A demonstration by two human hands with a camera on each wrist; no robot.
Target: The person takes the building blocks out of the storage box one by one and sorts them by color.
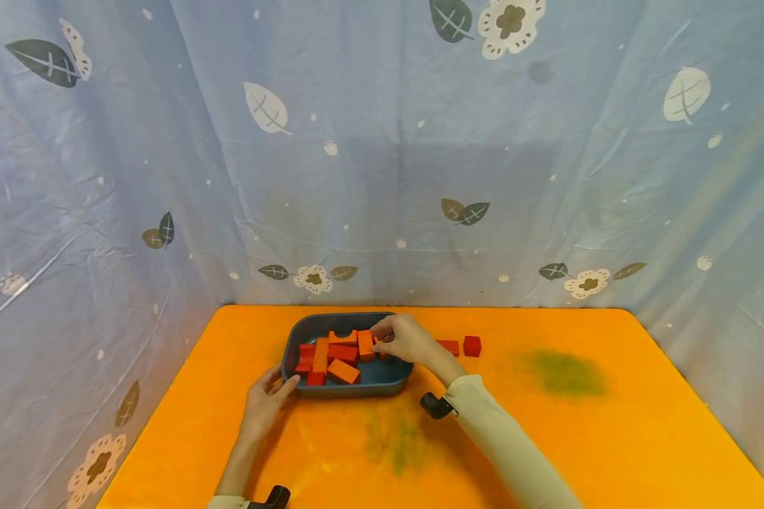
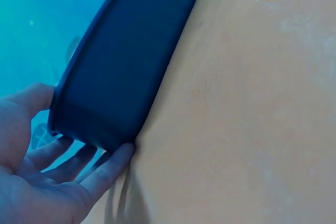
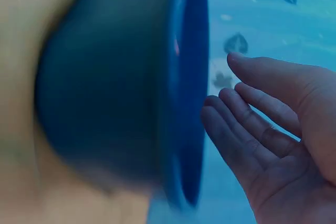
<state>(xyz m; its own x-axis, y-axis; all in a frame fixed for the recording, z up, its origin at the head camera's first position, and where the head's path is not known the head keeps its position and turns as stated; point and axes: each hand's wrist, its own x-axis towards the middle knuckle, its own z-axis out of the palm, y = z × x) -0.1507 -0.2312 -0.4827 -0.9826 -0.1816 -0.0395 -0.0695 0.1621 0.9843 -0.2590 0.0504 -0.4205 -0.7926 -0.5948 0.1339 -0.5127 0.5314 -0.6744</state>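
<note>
A dark grey-blue tray [image 1: 356,391] sits on the table, holding several red and orange blocks. Its near left corner is held by my left hand [image 1: 264,403], thumb at the rim. In the left wrist view the fingers of that left hand [image 2: 58,177] lie against the tray's outer wall [image 2: 121,61]. My right hand [image 1: 407,339] is over the tray's right end, beside an orange block [image 1: 366,346]. The right wrist view shows the right hand [image 3: 278,124] with loosely bent fingers and nothing between them, near the tray rim [image 3: 173,98].
Right of the tray, a red cube [image 1: 472,346] and a flat red block [image 1: 448,347] lie on the orange tabletop [image 1: 547,438]. A blue patterned curtain [image 1: 382,177] hangs behind and along both sides. Green smudges mark the tabletop.
</note>
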